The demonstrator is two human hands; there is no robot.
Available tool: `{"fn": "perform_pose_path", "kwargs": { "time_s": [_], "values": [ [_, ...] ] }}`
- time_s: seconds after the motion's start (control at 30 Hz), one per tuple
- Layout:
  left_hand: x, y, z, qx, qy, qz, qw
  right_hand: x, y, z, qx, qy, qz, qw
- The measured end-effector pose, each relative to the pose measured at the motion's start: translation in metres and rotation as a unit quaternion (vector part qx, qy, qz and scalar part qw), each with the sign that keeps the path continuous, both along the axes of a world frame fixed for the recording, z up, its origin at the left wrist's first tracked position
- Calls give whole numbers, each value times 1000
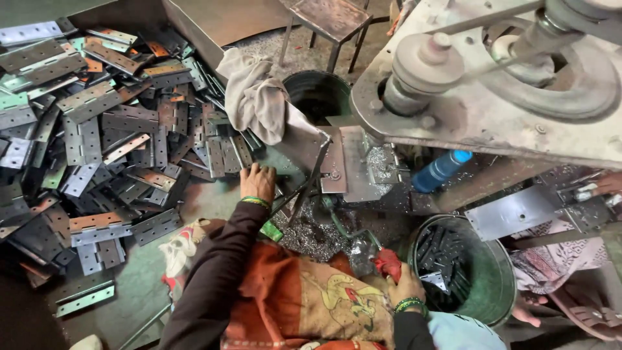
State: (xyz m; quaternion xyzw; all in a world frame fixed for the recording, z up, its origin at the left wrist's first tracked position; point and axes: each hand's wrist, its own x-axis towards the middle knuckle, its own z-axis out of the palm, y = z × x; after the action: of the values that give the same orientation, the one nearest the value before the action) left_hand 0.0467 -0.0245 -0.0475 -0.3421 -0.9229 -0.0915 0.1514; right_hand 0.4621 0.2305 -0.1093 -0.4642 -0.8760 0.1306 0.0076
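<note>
My left hand (258,182) reaches forward to the near edge of a big heap of flat metal hinges (110,123), with its fingers down on a hinge there; whether it grips one I cannot tell. My right hand (405,285) is low beside my lap, closed on a red rag (387,263). It sits at the rim of a green metal bucket (495,272) holding dark hinges. An orange printed cloth (304,301) covers my lap.
A grey machine (492,84) with pulleys and a belt overhangs at the right. A blue bottle (442,170) lies under it. A beige cloth (256,97) hangs on a bracket by a dark bucket (317,91). Another person's hand (606,185) holds hinges at far right.
</note>
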Motion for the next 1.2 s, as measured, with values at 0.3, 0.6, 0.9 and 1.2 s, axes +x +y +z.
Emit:
{"fn": "perform_pose_path", "kwargs": {
  "time_s": [0.3,0.6,0.9,1.2],
  "values": [
    [4,-5,12,55,-39,8,998,4,3,-5,6,30,13,999],
    [23,-9,66,62,-170,-65,981,0,3,-2,-4,13,10,1000],
    [105,38,123,65,-118,-344,929,5,5,-1,-37,8,4,999],
    [117,119,93,63,-92,-184,976,6,2,5,-26,50,9,998]
  ]
}}
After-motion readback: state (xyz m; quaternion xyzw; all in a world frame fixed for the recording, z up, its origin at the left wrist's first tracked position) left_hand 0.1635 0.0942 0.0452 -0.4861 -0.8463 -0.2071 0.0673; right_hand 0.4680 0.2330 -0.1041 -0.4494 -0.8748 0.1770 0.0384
